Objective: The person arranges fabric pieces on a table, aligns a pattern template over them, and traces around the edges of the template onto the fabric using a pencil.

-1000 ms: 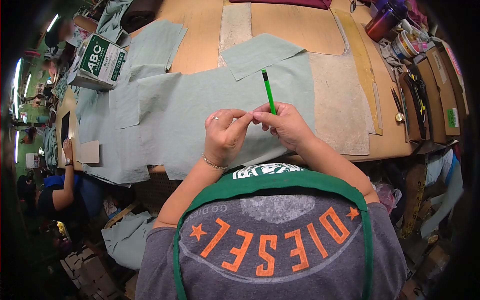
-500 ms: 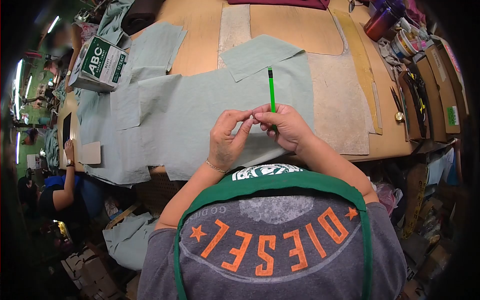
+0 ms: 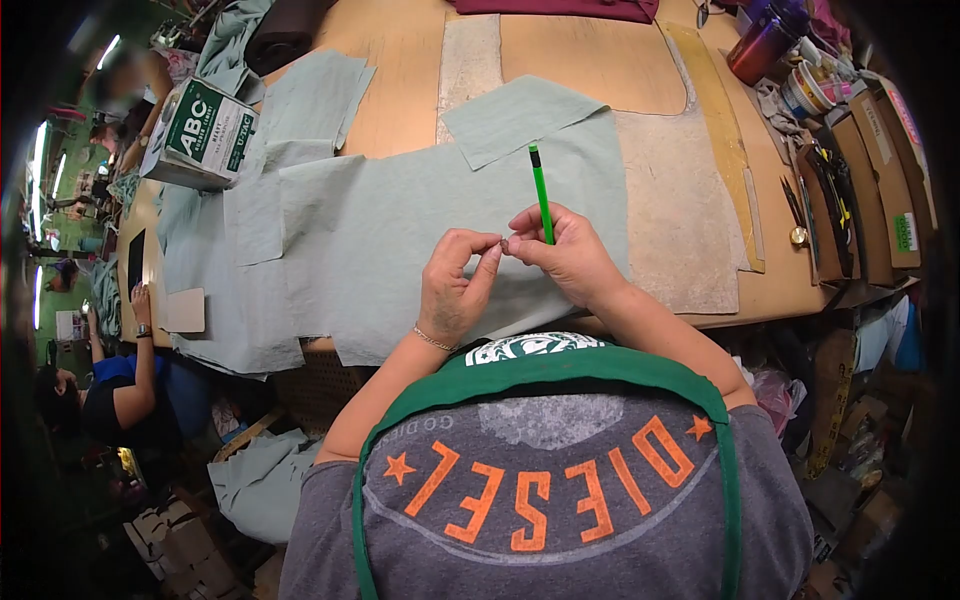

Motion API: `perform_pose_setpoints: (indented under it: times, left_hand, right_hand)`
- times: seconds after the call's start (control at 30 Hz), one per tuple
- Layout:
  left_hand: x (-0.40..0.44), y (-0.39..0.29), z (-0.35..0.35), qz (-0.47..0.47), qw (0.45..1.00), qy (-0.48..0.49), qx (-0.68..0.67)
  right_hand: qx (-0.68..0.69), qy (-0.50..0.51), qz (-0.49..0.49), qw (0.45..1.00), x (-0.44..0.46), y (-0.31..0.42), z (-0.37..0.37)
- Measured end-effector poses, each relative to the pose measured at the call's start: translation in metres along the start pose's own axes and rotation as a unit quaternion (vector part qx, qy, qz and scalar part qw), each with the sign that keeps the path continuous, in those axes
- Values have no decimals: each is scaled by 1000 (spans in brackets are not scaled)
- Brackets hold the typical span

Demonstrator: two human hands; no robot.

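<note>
My right hand (image 3: 573, 256) is closed, with a green pencil (image 3: 541, 195) held upright among its fingers, its dark end up. Thumb and fingertips of that hand meet those of my left hand (image 3: 455, 282), which is closed in a pinch. Between the two sets of fingertips is a tiny brownish bit (image 3: 505, 245), too small to name. Beneath both hands, pale green fabric (image 3: 390, 215) lies spread over the table, with a folded-over flap (image 3: 525, 115) beyond the pencil.
An ABC rubber cement can (image 3: 205, 135) stands on the fabric at left. Beige pattern pieces (image 3: 680, 210) lie at right, near cardboard boxes (image 3: 865, 150) of tools and a purple tumbler (image 3: 768, 42). Another person (image 3: 125, 390) sits at far left.
Both hands stay together at nearly the same spot. My right fingers have lifted and opened slightly, the pencil leans more to the left, and a brownish bit now shows between the fingertips.
</note>
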State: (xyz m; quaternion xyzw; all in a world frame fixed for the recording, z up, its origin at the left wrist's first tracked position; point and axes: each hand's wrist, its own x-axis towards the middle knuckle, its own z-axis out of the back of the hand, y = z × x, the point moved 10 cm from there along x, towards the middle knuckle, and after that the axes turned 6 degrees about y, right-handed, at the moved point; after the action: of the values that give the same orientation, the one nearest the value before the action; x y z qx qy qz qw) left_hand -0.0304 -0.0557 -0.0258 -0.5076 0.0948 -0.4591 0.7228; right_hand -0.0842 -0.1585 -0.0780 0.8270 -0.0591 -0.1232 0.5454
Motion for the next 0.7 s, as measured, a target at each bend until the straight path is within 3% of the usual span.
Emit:
perform_pose_setpoints:
  times: [0.37, 0.5, 0.57, 0.7]
  left_hand:
    - [2, -14, -5, -62, 996, 16, 62]
    - [3, -20, -17, -50, 994, 73, 57]
    - [3, -17, -20, -43, 993, 81, 74]
    - [4, 2, -13, -20, 989, 84, 124]
  right_hand:
    - [-106, -1, 6, 994, -5, 4, 6]
    - [-190, 13, -16, 982, -31, 20, 18]
    - [-287, 8, 0, 958, -63, 45, 35]
    - [-457, 54, -109, 881, -140, 50, 85]
